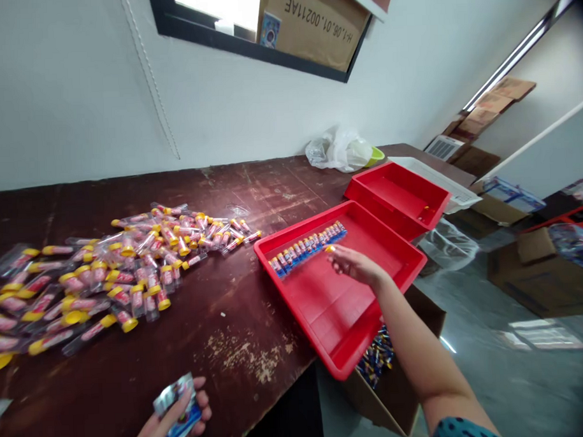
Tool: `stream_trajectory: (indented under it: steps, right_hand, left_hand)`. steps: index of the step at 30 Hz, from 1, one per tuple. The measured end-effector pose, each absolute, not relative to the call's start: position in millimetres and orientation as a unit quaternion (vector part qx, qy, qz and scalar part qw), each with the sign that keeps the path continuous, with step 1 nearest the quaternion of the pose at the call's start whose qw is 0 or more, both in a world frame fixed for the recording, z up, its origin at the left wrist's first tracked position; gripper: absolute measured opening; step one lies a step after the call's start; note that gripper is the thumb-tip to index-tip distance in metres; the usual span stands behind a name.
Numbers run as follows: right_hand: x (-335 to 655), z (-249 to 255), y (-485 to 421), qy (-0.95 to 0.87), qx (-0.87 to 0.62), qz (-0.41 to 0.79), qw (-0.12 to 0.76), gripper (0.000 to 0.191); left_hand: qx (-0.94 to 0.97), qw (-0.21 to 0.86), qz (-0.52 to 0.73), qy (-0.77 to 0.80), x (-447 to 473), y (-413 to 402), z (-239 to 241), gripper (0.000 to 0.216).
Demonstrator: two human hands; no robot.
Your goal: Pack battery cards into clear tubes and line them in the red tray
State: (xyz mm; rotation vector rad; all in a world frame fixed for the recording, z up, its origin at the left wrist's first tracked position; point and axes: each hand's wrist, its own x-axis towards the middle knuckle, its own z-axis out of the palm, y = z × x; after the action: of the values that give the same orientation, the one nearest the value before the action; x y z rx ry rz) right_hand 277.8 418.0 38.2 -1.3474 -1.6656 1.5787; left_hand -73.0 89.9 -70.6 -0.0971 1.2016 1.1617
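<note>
My left hand [195, 410] is closed around a blue and silver foil packet [182, 418] near the table's front edge. My right hand [353, 266] is over a large red tray [342, 306], its fingers closed on a small yellow-ended thing [329, 248]; the rest of that thing is hidden by the fingers. Beyond the right hand, a row of blue packs with yellow-capped tubes [302, 251] lies along the tray's far left side. On the table to the left is a loose pile of pink tubes with yellow caps [144, 249] in clear wrap.
A second red tray [400, 189] stands behind the first. A cardboard box [384, 403] holding many small blue items sits below the tray. A clear plastic bag [339, 150] lies by the wall, and cartons [527, 280] stand on the floor at right.
</note>
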Motion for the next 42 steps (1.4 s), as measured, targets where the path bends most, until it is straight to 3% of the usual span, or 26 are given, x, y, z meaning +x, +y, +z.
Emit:
stream_trajectory:
  steps: [2,5,13,16,21,26,31,38,42]
  right_hand:
    - [241.3,39.4,356.1,-0.59,-0.374,0.687,0.199,0.031]
    - [186.2,43.7,270.7,-0.61,-0.262,0.735,0.14,0.025]
    - [74.6,-6.0,162.1,-0.69,-0.313,0.618,0.208,0.025]
    - [59.9,-17.0,150.1,-0.707,-0.298,0.61,0.198,0.029]
    - [63.1,-5.2,143.3,-0.76,-0.263,0.574,0.157,0.027]
    - [65.9,-3.3,140.7,-0.787,-0.284,0.529,0.141,0.026]
    - [72.7,-5.6,144.4,-0.805,-0.276,0.512,0.118,0.023]
    - [83.1,-0.1,149.9,-0.792,-0.297,0.519,0.126,0.025]
    - [91.0,-1.8,161.3,-0.713,-0.324,0.6,0.164,0.044]
  left_hand:
    - [-0.006,0.675,0.531,0.512,-65.7,89.8,-52.7,0.045]
    - [0.038,0.669,0.564,0.482,-57.6,89.2,-30.2,0.039]
    - [0.144,0.511,0.642,0.553,-56.8,65.5,-25.8,0.03]
    - [0.128,0.495,0.666,0.543,-64.0,50.9,-25.3,0.037]
    - [0.158,0.633,0.576,0.492,-70.0,30.1,-34.1,0.035]
    - [0.185,0.536,0.608,0.556,-59.0,23.5,-44.5,0.033]
    - [0.14,0.621,0.595,0.491,-61.5,22.8,-33.7,0.038]
    - [0.176,0.649,0.538,0.508,-66.9,16.6,-39.5,0.031]
    - [0.158,0.6,0.574,0.534,-66.6,15.8,-51.1,0.032]
